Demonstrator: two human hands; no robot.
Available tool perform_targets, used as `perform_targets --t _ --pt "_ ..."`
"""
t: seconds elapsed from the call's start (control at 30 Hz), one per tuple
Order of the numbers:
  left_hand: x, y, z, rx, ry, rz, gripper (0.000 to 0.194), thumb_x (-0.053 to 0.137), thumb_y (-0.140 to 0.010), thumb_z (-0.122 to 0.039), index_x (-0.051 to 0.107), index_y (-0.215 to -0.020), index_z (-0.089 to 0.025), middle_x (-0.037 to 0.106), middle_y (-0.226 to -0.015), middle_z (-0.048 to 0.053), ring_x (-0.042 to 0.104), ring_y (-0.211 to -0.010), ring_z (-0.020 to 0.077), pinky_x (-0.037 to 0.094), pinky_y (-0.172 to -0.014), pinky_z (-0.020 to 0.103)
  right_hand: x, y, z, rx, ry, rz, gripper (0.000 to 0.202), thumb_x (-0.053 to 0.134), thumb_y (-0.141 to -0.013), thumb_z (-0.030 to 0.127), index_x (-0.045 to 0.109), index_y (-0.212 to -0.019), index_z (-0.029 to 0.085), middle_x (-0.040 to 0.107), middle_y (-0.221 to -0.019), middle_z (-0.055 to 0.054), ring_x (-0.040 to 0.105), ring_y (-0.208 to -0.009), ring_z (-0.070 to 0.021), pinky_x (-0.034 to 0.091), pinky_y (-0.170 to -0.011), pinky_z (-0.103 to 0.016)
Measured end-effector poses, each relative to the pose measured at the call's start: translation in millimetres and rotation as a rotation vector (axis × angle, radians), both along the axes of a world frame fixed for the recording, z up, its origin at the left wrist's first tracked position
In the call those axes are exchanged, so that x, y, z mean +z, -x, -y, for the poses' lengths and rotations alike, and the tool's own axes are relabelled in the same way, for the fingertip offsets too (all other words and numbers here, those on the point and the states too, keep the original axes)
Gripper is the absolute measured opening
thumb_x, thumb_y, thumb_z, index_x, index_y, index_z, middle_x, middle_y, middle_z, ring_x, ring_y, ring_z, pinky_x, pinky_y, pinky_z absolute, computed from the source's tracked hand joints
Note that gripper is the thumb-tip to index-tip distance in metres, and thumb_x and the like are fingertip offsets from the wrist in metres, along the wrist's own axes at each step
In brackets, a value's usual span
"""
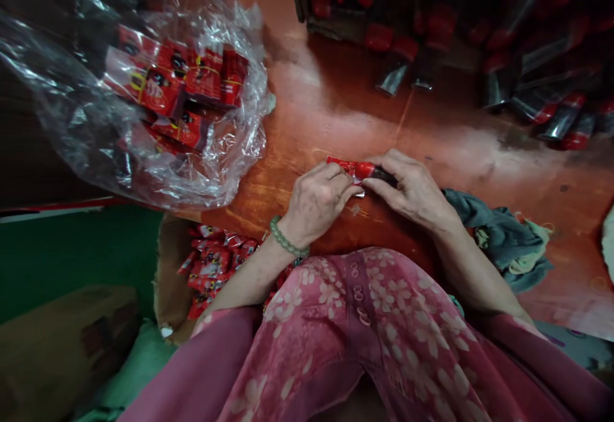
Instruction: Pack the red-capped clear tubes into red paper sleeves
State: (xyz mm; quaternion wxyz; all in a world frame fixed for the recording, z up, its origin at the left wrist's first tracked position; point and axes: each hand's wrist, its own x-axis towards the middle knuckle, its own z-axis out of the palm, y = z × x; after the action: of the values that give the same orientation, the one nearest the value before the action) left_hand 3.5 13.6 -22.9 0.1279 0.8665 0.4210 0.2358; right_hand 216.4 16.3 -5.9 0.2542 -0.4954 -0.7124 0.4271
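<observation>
Both hands meet just in from the table's near edge, about midway along it. Left hand [319,201]: fingers curled, pinching a red printed wrapper [339,162], much of it covered by the knuckles. Right hand [412,188]: thumb and fingers closed on the dark body of a red-capped tube [365,170]. Tube lies between the two hands, long axis nearly parallel to the near edge, dark end slightly closer to the body. Red end points left, at the wrapper; dark end runs back under the right fingers. Right hand has the firmer hold on it; left fingertips come right up to the red end. Cannot tell whether that end sits inside the wrapper or only against it.

Around them: clear plastic bag [240,172] with banded red packets [163,93], toward the table's [297,109] far left corner. More red-ended tubes [396,67] heaped toward the far right corner. Crumpled grey-green cloth [511,243] by the near edge, right of the right hand. Below the near edge, left: carton [170,268] of small red packs [213,265].
</observation>
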Motion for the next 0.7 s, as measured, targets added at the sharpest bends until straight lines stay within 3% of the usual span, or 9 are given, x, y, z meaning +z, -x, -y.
perform_targets --t 0.13,0.27,0.37,0.5,0.7 --pt "7.7 4 -4 -0.049 0.136 -0.011 0.037 0.053 -0.104 -0.041 0.077 -0.094 -0.014 0.074 -0.089 0.007 0.067 -0.082 0.017 0.053 -0.079 0.029 -6.2 1 0 0.064 -0.047 0.173 0.027 0.058 -0.101 0.033 0.072 -0.117 0.017 0.067 -0.099 -0.01 0.064 -0.091 -0.0242 0.053 -0.086 -0.038" --pt "12.6 5 -9 -0.076 0.212 -0.072 0.036 0.048 -0.106 -0.034 0.076 -0.093 -0.014 0.073 -0.089 0.008 0.066 -0.081 0.0177 0.052 -0.075 0.029 -4.9 -4 -5 0.063 0.007 0.095 0.027 0.062 -0.099 0.035 0.074 -0.115 0.017 0.071 -0.099 -0.009 0.065 -0.091 -0.0234 0.053 -0.086 -0.038" --pt "10.8 5 -10 -0.044 0.173 -0.04 0.029 0.053 -0.102 -0.026 0.074 -0.086 -0.013 0.071 -0.083 0.008 0.064 -0.076 0.0178 0.05 -0.068 0.029 -0.4 -10 -8 -0.033 0.117 -0.108 0.027 0.066 -0.097 0.04 0.074 -0.112 0.019 0.072 -0.095 -0.004 0.066 -0.085 -0.0187 0.054 -0.081 -0.033" --pt "4.2 7 -9 0.051 0.161 0.156 0.024 0.066 -0.097 -0.029 0.07 -0.077 -0.016 0.067 -0.072 0.002 0.062 -0.068 0.0139 0.047 -0.063 0.026 3.8 -21 -5 -0.215 0.285 -0.348 0.037 0.071 -0.091 0.056 0.074 -0.106 0.023 0.068 -0.08 0.001 0.061 -0.066 -0.0127 0.052 -0.062 -0.026" --pt "0.3 6 -1 0.085 -0.076 0.134 0.031 0.068 -0.096 -0.031 0.062 -0.069 -0.017 0.062 -0.067 0.001 0.054 -0.064 0.0135 0.043 -0.061 0.028 2.3 -26 3 -0.384 0.317 -0.458 0.034 0.082 -0.082 0.054 0.076 -0.101 0.026 0.068 -0.077 0.002 0.061 -0.062 -0.0112 0.052 -0.057 -0.024"
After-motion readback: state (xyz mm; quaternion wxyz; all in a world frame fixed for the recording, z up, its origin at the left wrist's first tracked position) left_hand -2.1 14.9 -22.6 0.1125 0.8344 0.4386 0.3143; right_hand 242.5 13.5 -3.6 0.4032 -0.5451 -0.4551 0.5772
